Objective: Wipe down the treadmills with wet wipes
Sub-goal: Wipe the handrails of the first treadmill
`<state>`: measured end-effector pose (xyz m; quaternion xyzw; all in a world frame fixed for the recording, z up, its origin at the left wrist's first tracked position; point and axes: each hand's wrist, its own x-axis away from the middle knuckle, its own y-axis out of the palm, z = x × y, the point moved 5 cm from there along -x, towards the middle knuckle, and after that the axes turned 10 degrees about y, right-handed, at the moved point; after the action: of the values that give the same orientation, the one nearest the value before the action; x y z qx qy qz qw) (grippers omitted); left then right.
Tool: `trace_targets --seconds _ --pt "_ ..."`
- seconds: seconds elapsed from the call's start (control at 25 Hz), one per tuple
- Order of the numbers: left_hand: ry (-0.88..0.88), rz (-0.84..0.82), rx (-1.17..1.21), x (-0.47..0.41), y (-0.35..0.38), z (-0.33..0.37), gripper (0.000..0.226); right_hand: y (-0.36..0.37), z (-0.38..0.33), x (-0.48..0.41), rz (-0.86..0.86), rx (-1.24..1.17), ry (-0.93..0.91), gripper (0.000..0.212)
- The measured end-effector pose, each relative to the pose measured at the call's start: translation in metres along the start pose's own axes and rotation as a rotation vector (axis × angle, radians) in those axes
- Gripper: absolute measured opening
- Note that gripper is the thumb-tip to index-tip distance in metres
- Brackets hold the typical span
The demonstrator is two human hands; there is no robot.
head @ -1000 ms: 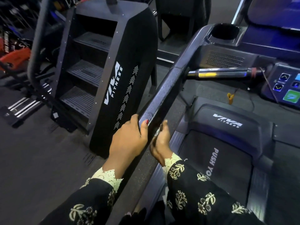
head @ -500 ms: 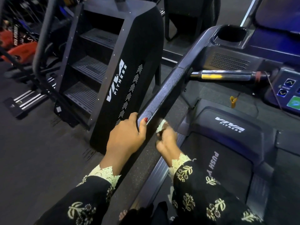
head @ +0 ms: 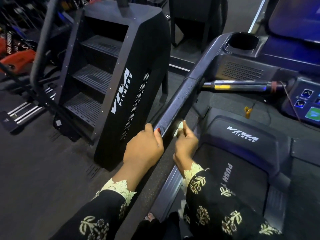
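The treadmill's dark left handrail (head: 180, 99) runs from the bottom centre up to the console, its top wet with droplets. My left hand (head: 144, 147) grips the rail from the outer side, thumb on top. My right hand (head: 186, 144) pinches a small white wet wipe (head: 180, 128) and presses it against the rail's inner face, just beside the left thumb. Most of the wipe is hidden behind the fingers. The treadmill belt (head: 242, 184) and motor cover (head: 242, 135) lie to the right.
A black stair-climber machine (head: 131, 87) stands close on the left of the rail. A chrome grip bar (head: 242, 84) juts from the rail toward the console buttons (head: 306, 101). A cup holder (head: 244, 41) sits above. Dark floor (head: 43, 170) spreads at lower left.
Both hands have slid a little up the handrail. The right hand has come up from under the rail, and the wipe now shows against its inner face.
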<state>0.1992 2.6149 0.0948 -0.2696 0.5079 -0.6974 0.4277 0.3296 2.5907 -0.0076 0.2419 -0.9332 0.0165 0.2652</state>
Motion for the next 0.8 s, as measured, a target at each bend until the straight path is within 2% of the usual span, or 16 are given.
trace_targets --seconds 0.12,0.28,0.4,0.48,0.56,0.6,0.68,0.8 --pt "0.012 -0.076 0.02 -0.005 0.0 0.0 0.024 0.012 -0.036 -0.032 0.064 -0.005 0.047 0.031" --pt "-0.012 -0.229 0.047 -0.033 0.002 0.007 0.03 0.017 -0.067 -0.016 0.096 0.113 -0.209 0.035" --pt "-0.01 -0.162 0.087 -0.05 0.005 0.018 0.034 0.004 -0.049 0.008 0.119 0.268 -0.364 0.036" --pt "-0.018 -0.067 0.065 -0.051 0.007 0.02 0.037 0.006 -0.048 -0.008 0.137 0.297 -0.294 0.035" --pt "-0.013 0.009 0.057 -0.048 0.007 0.019 0.037 0.013 -0.063 -0.036 0.137 0.189 -0.168 0.033" --pt "-0.014 0.029 0.068 -0.048 0.007 0.018 0.037 0.017 -0.073 -0.042 0.123 0.136 -0.163 0.033" --pt "-0.033 0.042 0.114 -0.047 0.006 0.016 0.038 0.019 -0.086 -0.026 0.125 0.215 -0.335 0.034" --pt "-0.062 0.056 0.178 -0.045 0.003 0.012 0.04 0.006 -0.073 0.027 0.026 0.429 -0.843 0.04"
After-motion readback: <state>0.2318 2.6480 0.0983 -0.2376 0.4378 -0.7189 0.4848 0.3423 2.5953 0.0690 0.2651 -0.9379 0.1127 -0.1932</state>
